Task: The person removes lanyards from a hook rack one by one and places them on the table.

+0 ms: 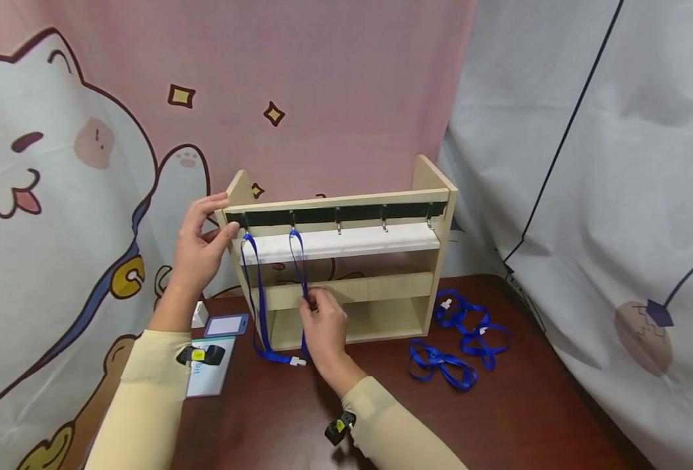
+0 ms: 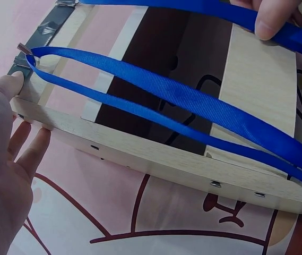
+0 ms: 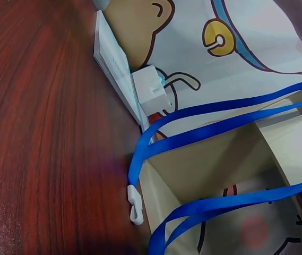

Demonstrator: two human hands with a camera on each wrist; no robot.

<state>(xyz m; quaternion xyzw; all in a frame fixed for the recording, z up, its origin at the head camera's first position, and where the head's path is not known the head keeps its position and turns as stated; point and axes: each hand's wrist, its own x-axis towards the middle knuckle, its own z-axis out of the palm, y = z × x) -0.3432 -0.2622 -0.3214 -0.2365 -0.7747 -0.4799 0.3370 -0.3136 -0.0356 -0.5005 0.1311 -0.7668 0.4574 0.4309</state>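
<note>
A light wooden rack [image 1: 346,287] stands on the table, with several metal hooks [image 1: 339,225] along a black strip. My left hand [image 1: 198,245] grips its upper left corner, thumb at the front and fingers behind the side panel [image 2: 140,147]. From the leftmost hook hangs one blue lanyard [image 2: 156,87], its white clip [image 3: 135,205] down at the tabletop. Another blue lanyard [image 1: 305,281] loops over the second hook. Partway down that strap, my right hand [image 1: 326,329] pinches it between thumb and fingers; its lower end is partly hidden behind the hand.
Several loose blue lanyards [image 1: 443,365] lie on the brown table [image 1: 522,405] right of the rack. To its left are a blue-framed badge holder [image 1: 226,325], a flat white box [image 1: 211,369] and a small white block [image 3: 149,89]. Printed cloth [image 1: 346,85] hangs behind.
</note>
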